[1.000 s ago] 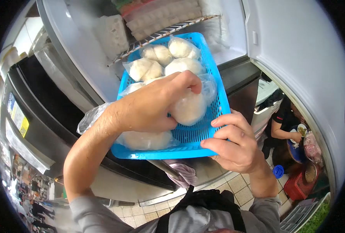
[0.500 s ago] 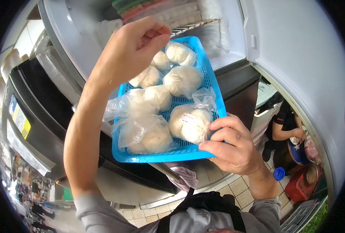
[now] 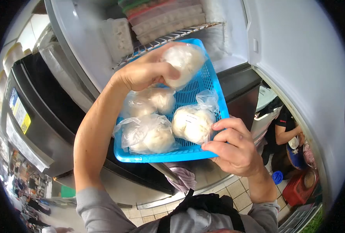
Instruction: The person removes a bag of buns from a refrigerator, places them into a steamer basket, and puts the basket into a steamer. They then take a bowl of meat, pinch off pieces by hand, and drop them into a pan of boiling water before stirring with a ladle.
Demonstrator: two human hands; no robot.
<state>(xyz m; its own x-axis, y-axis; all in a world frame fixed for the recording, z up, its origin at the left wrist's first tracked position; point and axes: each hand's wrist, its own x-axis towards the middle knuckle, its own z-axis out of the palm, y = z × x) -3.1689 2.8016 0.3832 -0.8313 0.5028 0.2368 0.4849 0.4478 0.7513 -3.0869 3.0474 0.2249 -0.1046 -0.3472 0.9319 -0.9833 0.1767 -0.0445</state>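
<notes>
The left hand (image 3: 143, 73), partly curled with its thumb across the near side, grips a clear bag of pale rounds (image 3: 186, 64) over the far half of the blue basket (image 3: 162, 157), whose long axis runs away from the body toward the wire shelf (image 3: 174, 37). The right hand (image 3: 237, 149) pinches the near right corner, fingertips beside a labelled bag (image 3: 195, 125), farther from the shelf

Free strip in basket (image 3: 186, 96) — bags (image 3: 155, 135) alongside
</notes>
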